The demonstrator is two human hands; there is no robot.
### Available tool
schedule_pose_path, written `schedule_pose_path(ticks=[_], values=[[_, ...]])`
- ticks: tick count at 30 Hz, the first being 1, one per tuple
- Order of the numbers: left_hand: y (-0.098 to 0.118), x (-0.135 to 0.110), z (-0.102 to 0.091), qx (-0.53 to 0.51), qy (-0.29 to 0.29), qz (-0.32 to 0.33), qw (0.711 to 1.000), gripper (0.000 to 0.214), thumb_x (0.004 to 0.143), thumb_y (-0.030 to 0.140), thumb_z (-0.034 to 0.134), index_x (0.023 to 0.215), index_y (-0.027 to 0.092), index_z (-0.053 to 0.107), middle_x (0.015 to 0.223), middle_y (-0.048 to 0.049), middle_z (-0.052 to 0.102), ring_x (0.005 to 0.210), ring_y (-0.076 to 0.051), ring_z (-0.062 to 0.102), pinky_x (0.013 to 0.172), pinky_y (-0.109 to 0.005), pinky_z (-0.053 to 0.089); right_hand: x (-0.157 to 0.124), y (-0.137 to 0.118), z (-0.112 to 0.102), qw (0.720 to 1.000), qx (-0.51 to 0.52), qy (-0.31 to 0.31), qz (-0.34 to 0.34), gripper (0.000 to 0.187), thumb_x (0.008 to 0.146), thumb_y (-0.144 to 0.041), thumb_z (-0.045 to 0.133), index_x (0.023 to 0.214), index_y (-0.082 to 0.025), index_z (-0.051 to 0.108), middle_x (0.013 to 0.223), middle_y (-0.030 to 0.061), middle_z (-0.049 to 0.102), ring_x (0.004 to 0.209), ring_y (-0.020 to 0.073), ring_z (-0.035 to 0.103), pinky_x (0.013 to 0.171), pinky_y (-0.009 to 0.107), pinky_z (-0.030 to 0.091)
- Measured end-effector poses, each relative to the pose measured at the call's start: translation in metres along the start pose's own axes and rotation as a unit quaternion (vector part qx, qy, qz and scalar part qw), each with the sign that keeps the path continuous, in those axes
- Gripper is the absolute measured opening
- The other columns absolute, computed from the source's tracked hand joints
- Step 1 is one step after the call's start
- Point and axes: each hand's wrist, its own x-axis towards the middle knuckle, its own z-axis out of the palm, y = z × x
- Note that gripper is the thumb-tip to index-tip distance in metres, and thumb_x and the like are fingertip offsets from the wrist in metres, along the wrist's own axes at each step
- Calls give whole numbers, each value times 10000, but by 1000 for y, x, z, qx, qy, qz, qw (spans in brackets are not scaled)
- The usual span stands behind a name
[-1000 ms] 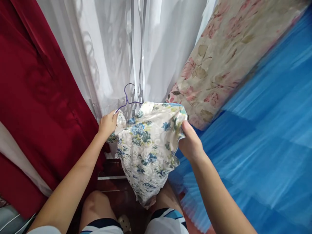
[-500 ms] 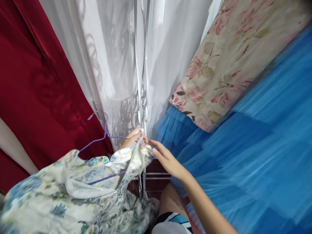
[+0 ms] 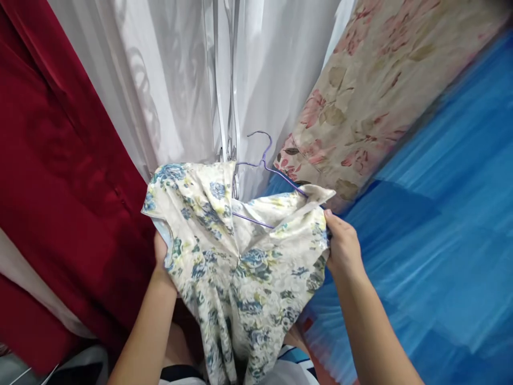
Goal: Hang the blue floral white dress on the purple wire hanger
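A cream dress with blue and yellow flowers [image 3: 256, 278] hangs spread in front of me, its V-shaped neckline facing up. Inside its shoulders sits a purple wire hanger [image 3: 264, 160], with the hook sticking up above the neckline. My right hand [image 3: 345, 243] is closed on the dress's right side below the shoulder, thumb in front. At the left armhole, my left hand [image 3: 161, 251] holds the other side, its fingers mostly hidden behind the cloth.
Dark red cloth [image 3: 72, 160] hangs at the left. Behind the dress are white curtains [image 3: 176, 96] and a white metal stand [image 3: 234, 107]. A pink-flowered beige garment [image 3: 360, 107] and layered blue tulle [image 3: 433, 224] fill the right side.
The dress has swung from the lower left to the middle and now faces me spread out. My hands have moved apart to its two sides, and the hanger has shifted right.
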Motion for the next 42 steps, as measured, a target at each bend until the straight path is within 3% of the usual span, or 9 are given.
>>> schedule_pose_path(ticks=[5, 9, 12, 16, 18, 21, 24, 38, 42], values=[[-20, -46, -42, -104, 225, 45, 968, 657, 943, 664, 183, 1366, 308, 538, 1266, -47, 659, 1306, -275, 519, 1023, -463, 498, 12, -14, 17, 996, -37, -75, 8, 225, 771, -475, 742, 788, -250, 737, 730, 65, 755, 748, 327, 714, 551, 384, 550], [-50, -83, -48, -66, 163, -51, 983, 616, 887, 699, 408, 1314, 292, 586, 1254, -66, 671, 1207, -299, 604, 960, -456, 544, 12, -8, 4, 988, -106, -110, 12, 285, 795, -504, 710, 859, -229, 748, 781, 77, 753, 757, 314, 706, 598, 390, 553], [-69, -100, -37, -81, 124, -113, 983, 609, 763, 503, 742, 1283, 212, 613, 1230, -98, 683, 1160, -309, 632, 962, -417, 538, 2, 5, 1, 970, -199, -33, -140, 365, 836, -511, 661, 1040, -215, 723, 975, 83, 732, 910, 296, 677, 772, 418, 545], [-81, -106, -17, -99, 208, -125, 965, 585, 745, 341, 804, 1277, 177, 624, 1230, -93, 684, 1191, -274, 614, 1015, -358, 497, -39, 43, 15, 885, -265, 162, -348, 368, 869, -407, 649, 1167, -193, 619, 1224, 116, 592, 1122, 266, 562, 941, 421, 454], [-82, -106, -10, -116, 238, -120, 957, 583, 757, 326, 796, 1295, 189, 617, 1252, -89, 674, 1222, -271, 594, 1043, -366, 478, -65, 72, 25, 907, -254, 135, -307, 209, 941, -378, 541, 1002, -195, 624, 1009, 89, 631, 951, 233, 592, 838, 382, 468], [-80, -108, -5, -128, 247, -123, 953, 597, 756, 311, 799, 1311, 200, 609, 1287, -96, 654, 1243, -281, 580, 1075, -400, 456, -96, 116, 44, 926, -331, -132, -126, 225, 910, -414, 584, 864, -201, 638, 832, 62, 662, 812, 227, 600, 753, 346, 455], [-77, -111, -5, -123, 249, -129, 952, 587, 761, 305, 797, 1307, 195, 609, 1312, -105, 636, 1258, -289, 568, 1087, -424, 445, -106, 144, 64, 924, -288, -253, 3, 251, 928, -431, 542, 879, -195, 612, 703, 28, 656, 649, 189, 585, 622, 294, 429], [-55, -135, 10, -105, 262, -158, 946, 484, 784, 338, 771, 1223, 184, 637, 1228, -106, 662, 1230, -292, 578, 1088, -452, 429, -108, 139, 80, 968, -142, -202, 34, 176, 861, -348, 609, 777, -198, 571, 554, -25, 552, 509, 128, 472, 510, 240, 334], [-66, -139, 10, 7, 371, 14, 929, 530, 787, 275, 756, 1259, 197, 529, 1259, -113, 598, 1178, -261, 588, 1060, -473, 440, -112, 129, 69, 968, -89, -200, 120, 232, 799, -362, 685, 702, -175, 588, 517, -14, 589, 427, 85, 384, 458, 226, 270]])
